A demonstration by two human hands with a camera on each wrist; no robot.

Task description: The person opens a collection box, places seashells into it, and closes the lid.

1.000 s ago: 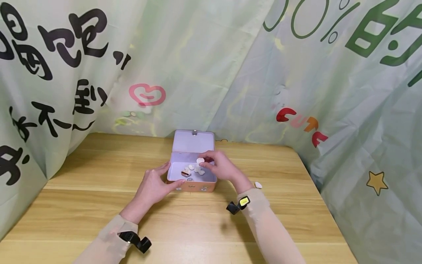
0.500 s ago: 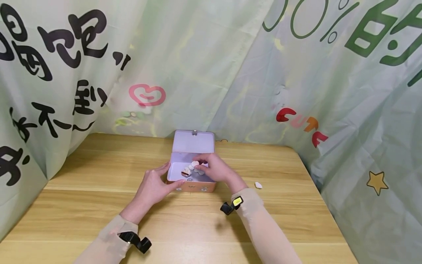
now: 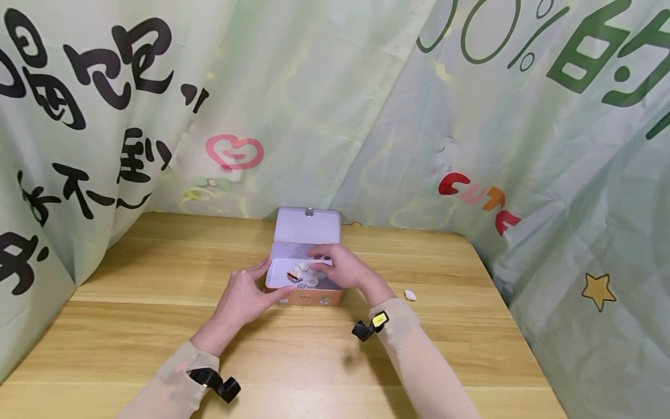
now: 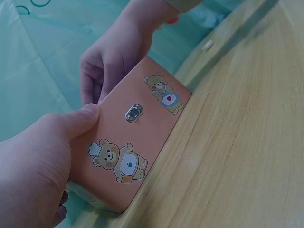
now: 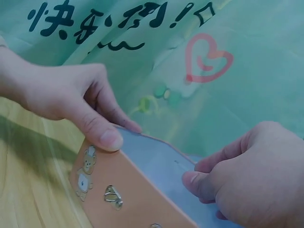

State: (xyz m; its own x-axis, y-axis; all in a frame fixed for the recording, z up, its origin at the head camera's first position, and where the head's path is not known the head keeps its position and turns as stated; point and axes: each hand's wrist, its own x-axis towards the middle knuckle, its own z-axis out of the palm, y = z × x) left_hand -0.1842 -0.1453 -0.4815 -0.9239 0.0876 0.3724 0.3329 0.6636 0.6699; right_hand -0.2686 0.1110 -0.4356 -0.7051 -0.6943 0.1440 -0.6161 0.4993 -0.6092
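An orange tin box [image 3: 303, 297] with bear pictures stands with its lid [image 3: 307, 224] up, its inside pale lilac. My left hand [image 3: 245, 295] grips the box's left side, thumb on the front rim. In the left wrist view that thumb lies by the metal clasp [image 4: 134, 113]. Inside lie several small white pieces [image 3: 312, 282], shell-like, and a brown-edged piece [image 3: 294, 275]. My right hand [image 3: 348, 269] hovers over the right half of the box. In the right wrist view its thumb and index finger are close together, with nothing visible between them.
One more white piece [image 3: 410, 295] lies on the wooden table [image 3: 445, 343], right of the box. A printed cloth [image 3: 314, 116] hangs behind the table and along its sides.
My right hand has moved a little left and down over the box. The white piece it pinched has left its fingers and lies lower among the others. My left hand stays put.
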